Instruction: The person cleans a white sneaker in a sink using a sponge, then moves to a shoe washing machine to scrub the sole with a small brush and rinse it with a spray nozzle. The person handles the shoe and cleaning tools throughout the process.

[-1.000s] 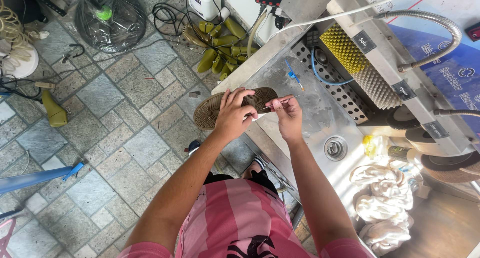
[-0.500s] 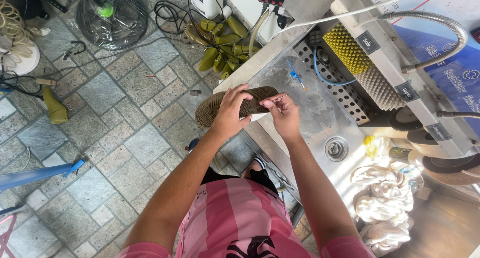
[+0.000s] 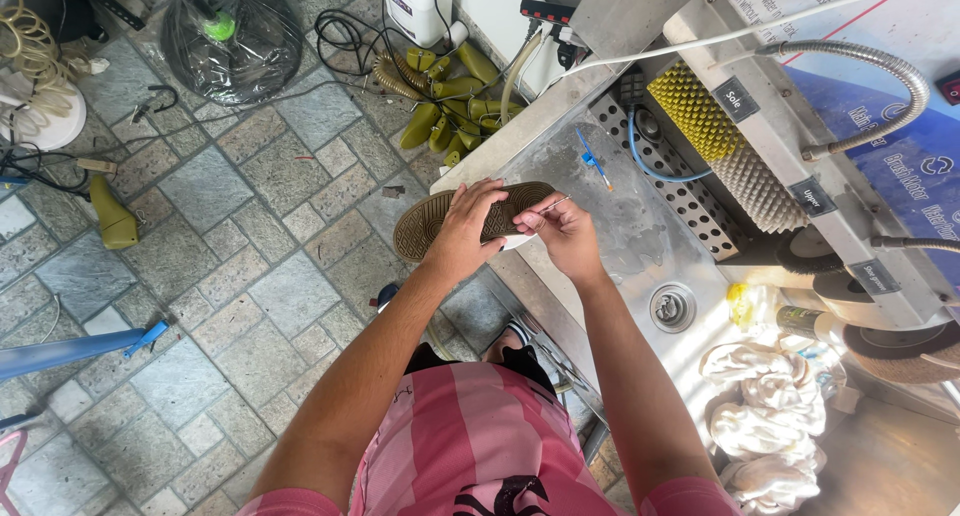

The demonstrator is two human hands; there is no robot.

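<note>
Grey paving stones cover the floor (image 3: 250, 266) on the left, and a steel sink (image 3: 640, 226) with a brush machine (image 3: 800, 176) stands on the right. On the floor I see one black bag (image 3: 232, 31), one blue bar (image 3: 70, 354) and a heap of olive shoe trees (image 3: 445, 101); I cannot count them exactly. One more olive shoe tree (image 3: 112, 219) lies apart at the left. Between floor and sink, one shoe (image 3: 470, 216) is held sole up, above the sink edge. The left hand (image 3: 465, 231) is wrapped around its middle, fingers over the brown sole. The right hand (image 3: 565, 234) pinches one thin metal pick (image 3: 548, 206) between thumb and fingers, its tip at the heel part of the sole. I judge the shoe as light and a bit flexible, with a grooved rubber sole that gives good friction, so the middle is a safe place to hold it. The pick seems stiff, thin and easy to drop. Further right there are one drain (image 3: 672, 307), one yellow brush (image 3: 695, 101), one blue tool (image 3: 592, 162) and some white rags (image 3: 765, 416).
</note>
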